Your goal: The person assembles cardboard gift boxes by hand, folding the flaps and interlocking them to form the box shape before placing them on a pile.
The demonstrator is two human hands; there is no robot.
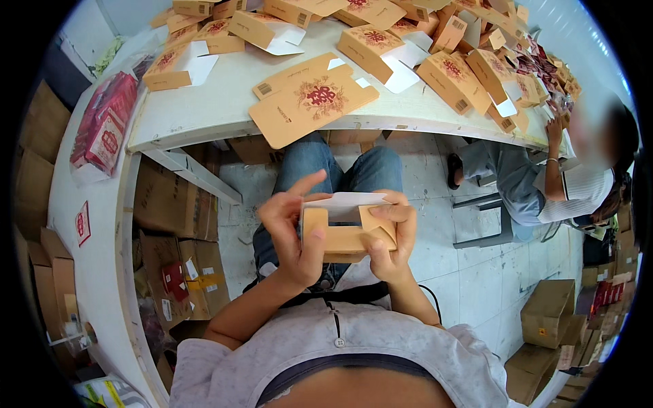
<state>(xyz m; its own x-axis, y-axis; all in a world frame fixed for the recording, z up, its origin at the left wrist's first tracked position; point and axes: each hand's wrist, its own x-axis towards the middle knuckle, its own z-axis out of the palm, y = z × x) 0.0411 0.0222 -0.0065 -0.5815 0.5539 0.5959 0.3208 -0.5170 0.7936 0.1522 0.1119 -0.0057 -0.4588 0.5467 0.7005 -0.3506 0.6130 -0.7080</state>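
Observation:
Above my lap I hold a small orange-tan paper carton (pixel 333 239) with its end facing up, between both hands. Its white-lined flap stands up on the far side, and a dark gap shows between the side flaps. My left hand (pixel 291 234) grips the left side, thumb on the front panel and index finger raised off it. On the right, my right hand (pixel 393 234) pinches the corner, its fingers over the right flap and its thumb on the near wall. Flat unfolded cartons (pixel 320 98) with a red printed design lie on the table edge beyond my knees.
Many formed cartons (pixel 371 44) are heaped along the white table (pixel 224 102). A red wrapped pack (pixel 109 126) rests on the left table wing. Brown cardboard boxes (pixel 166 197) stand beneath. At the right, a co-worker (pixel 571 177) sits on a grey stool (pixel 486 221). More boxes (pixel 547 313) stand lower right.

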